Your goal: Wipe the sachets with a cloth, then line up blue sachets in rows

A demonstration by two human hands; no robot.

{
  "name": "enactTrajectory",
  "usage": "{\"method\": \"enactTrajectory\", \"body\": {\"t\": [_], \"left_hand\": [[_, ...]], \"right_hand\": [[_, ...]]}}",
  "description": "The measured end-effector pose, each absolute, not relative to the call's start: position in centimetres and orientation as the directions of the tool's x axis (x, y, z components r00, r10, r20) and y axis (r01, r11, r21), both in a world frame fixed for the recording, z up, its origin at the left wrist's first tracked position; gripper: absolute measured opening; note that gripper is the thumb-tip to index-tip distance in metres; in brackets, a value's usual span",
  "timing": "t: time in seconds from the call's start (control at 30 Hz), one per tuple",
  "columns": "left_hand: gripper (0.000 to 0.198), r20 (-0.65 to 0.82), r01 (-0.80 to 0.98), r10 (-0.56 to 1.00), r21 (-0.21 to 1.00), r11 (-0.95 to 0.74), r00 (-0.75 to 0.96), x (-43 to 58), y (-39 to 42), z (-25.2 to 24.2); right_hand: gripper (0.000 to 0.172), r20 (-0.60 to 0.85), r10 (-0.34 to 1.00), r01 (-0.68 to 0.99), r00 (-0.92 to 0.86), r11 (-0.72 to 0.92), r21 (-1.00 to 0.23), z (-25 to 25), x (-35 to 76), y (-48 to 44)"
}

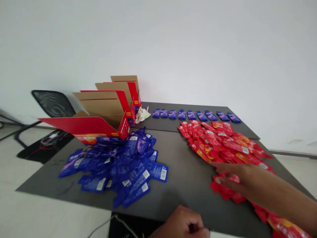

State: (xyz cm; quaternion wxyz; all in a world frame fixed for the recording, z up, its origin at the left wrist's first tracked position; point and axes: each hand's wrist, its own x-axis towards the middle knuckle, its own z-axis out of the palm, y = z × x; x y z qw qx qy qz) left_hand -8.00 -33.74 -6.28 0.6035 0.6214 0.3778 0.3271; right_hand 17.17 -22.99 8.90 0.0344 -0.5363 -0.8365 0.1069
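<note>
My right hand (234,177) reaches in from the right over the heap of red pouches (210,135), touching those at its near left side. Its index finger and thumb are apart, with red pouches beneath and between them. My left hand (183,223) is curled into a loose fist at the table's front edge, and nothing shows in it. Left of the middle lies a spread heap of blue pouches (128,165), some overlapping, several with white barcode labels. Along the back, several blue pouches (182,114) lie side by side in a row.
Open red cardboard boxes (99,127) stand in a line on the left of the dark table (178,158). Beside them is a crumpled whitish cloth or paper (142,114). A black mesh chair (53,103) stands at left, and a cable (104,224) hangs below the front edge.
</note>
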Motion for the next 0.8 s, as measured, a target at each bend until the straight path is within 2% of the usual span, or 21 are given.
{"method": "enactTrajectory", "body": {"t": [0.13, 0.27, 0.37, 0.53, 0.6, 0.73, 0.8], "left_hand": [[0.033, 0.082, 0.109, 0.844, 0.980, -0.164, 0.530, -8.0, -34.3, -6.1], [0.036, 0.157, 0.196, 0.790, 0.923, -0.331, 0.593, -7.9, -34.1, -6.2], [0.033, 0.198, 0.247, 0.704, 0.844, -0.476, 0.682, -7.8, -33.9, -6.5], [0.041, 0.223, 0.276, 0.607, 0.737, -0.617, 0.762, -8.0, -33.7, -6.1], [0.044, 0.218, 0.270, 0.586, 0.728, -0.630, 0.780, -8.0, -33.6, -5.8], [0.047, 0.217, 0.282, 0.614, 0.739, -0.611, 0.759, -8.1, -33.8, -6.1], [0.046, 0.229, 0.283, 0.637, 0.750, -0.597, 0.736, -8.0, -34.0, -6.5]], "right_hand": [[0.057, -0.137, 0.830, 0.823, -0.540, 0.487, -0.293, 8.1, 11.3, -25.6], [0.059, -0.058, 0.761, 0.730, -0.647, 0.595, -0.337, 7.1, 5.8, -26.4], [0.062, -0.026, 0.697, 0.642, -0.717, 0.645, -0.414, 5.8, 2.8, -26.3], [0.078, -0.005, 0.567, 0.510, -0.824, 0.737, -0.444, 2.5, 0.1, -24.6], [0.080, 0.029, 0.575, 0.510, -0.818, 0.747, -0.426, 1.1, -0.9, -23.4], [0.067, 0.040, 0.673, 0.595, -0.739, 0.679, -0.431, -1.1, -2.8, -21.5], [0.067, 0.022, 0.708, 0.632, -0.706, 0.643, -0.433, -1.8, -3.5, -20.9]]}}
